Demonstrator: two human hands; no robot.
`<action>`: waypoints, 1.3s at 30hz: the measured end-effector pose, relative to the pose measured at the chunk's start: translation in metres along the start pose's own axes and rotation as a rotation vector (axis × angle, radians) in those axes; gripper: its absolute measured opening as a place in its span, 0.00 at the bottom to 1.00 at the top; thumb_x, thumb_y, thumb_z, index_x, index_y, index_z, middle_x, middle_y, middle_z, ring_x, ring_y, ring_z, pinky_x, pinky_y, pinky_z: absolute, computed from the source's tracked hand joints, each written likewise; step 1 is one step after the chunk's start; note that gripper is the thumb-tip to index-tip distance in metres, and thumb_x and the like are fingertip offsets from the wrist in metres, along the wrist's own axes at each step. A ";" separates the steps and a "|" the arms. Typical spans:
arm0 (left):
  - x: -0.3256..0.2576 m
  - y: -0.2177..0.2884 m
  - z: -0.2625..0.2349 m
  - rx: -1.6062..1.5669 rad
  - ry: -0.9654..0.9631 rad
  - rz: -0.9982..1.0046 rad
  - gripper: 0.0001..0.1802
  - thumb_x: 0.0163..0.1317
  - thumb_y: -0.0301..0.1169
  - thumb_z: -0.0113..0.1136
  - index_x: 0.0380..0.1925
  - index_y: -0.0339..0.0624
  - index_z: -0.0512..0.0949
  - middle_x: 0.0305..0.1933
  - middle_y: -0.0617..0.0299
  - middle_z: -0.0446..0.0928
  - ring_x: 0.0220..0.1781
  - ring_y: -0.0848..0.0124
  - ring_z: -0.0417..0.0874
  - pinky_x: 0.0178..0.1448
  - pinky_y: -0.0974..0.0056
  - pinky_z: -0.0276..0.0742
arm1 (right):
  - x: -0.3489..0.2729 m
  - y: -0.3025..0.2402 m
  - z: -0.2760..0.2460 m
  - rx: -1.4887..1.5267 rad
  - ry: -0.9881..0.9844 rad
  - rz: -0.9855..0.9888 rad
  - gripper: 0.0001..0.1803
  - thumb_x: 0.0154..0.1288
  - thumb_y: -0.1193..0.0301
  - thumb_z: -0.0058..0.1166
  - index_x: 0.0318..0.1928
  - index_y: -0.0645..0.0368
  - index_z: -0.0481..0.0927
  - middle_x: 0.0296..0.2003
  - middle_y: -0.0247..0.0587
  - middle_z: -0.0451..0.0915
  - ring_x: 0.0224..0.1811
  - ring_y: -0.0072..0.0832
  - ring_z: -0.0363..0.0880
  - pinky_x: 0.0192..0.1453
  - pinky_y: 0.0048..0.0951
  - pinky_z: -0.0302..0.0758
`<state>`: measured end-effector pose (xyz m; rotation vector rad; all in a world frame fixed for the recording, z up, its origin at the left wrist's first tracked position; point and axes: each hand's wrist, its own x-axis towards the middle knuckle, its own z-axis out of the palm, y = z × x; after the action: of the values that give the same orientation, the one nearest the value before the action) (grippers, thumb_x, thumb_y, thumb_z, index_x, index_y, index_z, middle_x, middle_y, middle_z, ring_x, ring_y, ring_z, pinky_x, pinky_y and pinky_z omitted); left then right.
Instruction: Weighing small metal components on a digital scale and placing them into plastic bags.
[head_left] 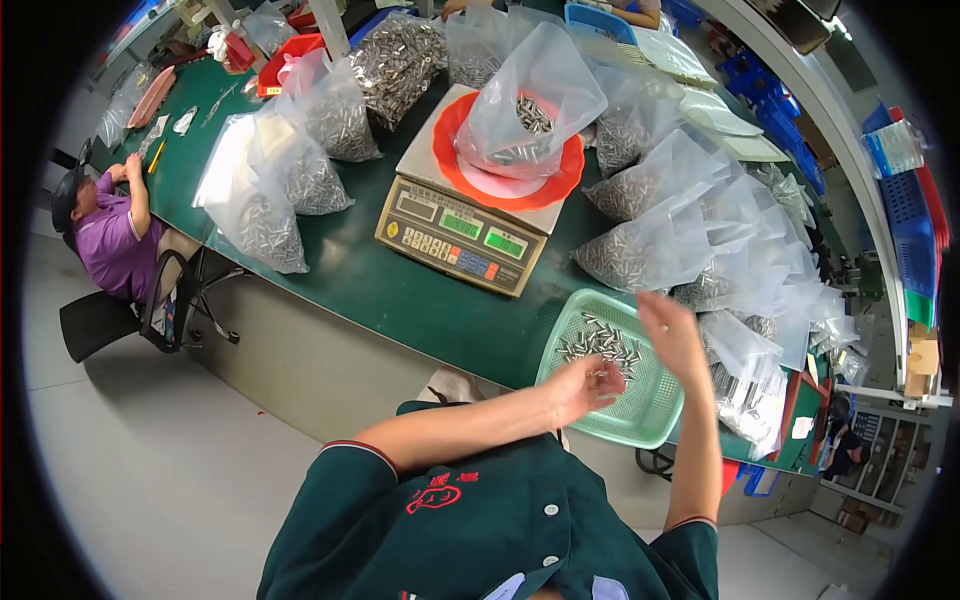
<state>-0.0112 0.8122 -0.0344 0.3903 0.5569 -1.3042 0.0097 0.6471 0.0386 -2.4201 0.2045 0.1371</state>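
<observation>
A light green mesh basket (640, 420) sits at the near edge of the green table, with a small heap of short metal pins (598, 343) in its far half. My left hand (583, 386) hovers over the basket's middle, its fingers curled around a few of the pins. My right hand (672, 335) is raised just to the right, above the basket's far right rim, flat, motion-blurred and holding nothing. Further back, a weighing scale (455, 235) carries an orange dish (560, 185) with an open clear bag of pins (528, 105) standing in it.
Many clear bags of pins (640, 250) crowd the table to the right of and behind the scale, with more bags (265, 215) to its left. A person in a purple shirt (110, 240) sits at the table's far left. Blue and red bins (905, 215) line the right side.
</observation>
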 end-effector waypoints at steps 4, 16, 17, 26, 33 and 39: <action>-0.025 0.067 0.024 -0.136 -0.140 0.249 0.17 0.64 0.36 0.37 0.43 0.32 0.65 0.48 0.47 0.70 0.51 0.58 0.73 0.55 0.58 0.70 | 0.052 -0.122 -0.048 0.247 0.188 -0.327 0.11 0.60 0.72 0.48 0.38 0.67 0.77 0.28 0.41 0.78 0.32 0.23 0.77 0.39 0.20 0.71; -0.039 0.214 0.068 -0.478 -0.256 0.624 0.41 0.63 0.58 0.26 0.61 0.32 0.44 0.62 0.38 0.53 0.63 0.47 0.59 0.65 0.49 0.54 | 0.263 -0.193 0.028 -0.852 -0.725 -0.699 0.13 0.40 0.74 0.54 0.32 0.60 0.80 0.30 0.50 0.79 0.30 0.38 0.76 0.35 0.35 0.72; -0.040 0.215 0.069 -0.492 -0.273 0.653 0.39 0.63 0.57 0.25 0.62 0.35 0.43 0.63 0.40 0.52 0.63 0.48 0.58 0.66 0.50 0.54 | 0.262 -0.194 0.031 -0.871 -0.717 -0.722 0.13 0.40 0.74 0.54 0.32 0.60 0.80 0.30 0.50 0.79 0.30 0.38 0.76 0.35 0.35 0.72; -0.033 0.219 0.070 -0.467 -0.311 0.622 0.35 0.64 0.55 0.24 0.63 0.43 0.46 0.66 0.51 0.49 0.66 0.54 0.54 0.67 0.50 0.51 | 0.276 -0.161 0.050 -0.739 -0.732 -0.631 0.14 0.41 0.76 0.55 0.34 0.59 0.80 0.30 0.45 0.80 0.29 0.34 0.76 0.34 0.33 0.72; -0.028 0.215 0.065 -0.324 -0.313 0.647 0.36 0.63 0.58 0.25 0.62 0.44 0.50 0.63 0.49 0.55 0.63 0.55 0.61 0.65 0.54 0.56 | 0.278 -0.153 0.036 -0.228 -0.564 -0.335 0.09 0.41 0.76 0.55 0.27 0.63 0.80 0.25 0.38 0.79 0.29 0.27 0.75 0.34 0.31 0.72; -0.042 0.202 0.062 -0.394 -0.317 0.556 0.40 0.63 0.57 0.26 0.59 0.30 0.51 0.61 0.44 0.57 0.62 0.55 0.62 0.65 0.55 0.57 | 0.254 -0.201 -0.008 -0.148 -0.511 -0.184 0.09 0.41 0.79 0.56 0.28 0.69 0.79 0.19 0.42 0.78 0.21 0.25 0.78 0.23 0.27 0.76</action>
<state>0.1890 0.8564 0.0331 -0.0005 0.3846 -0.6783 0.2963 0.7644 0.1342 -2.4420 -0.2680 0.6945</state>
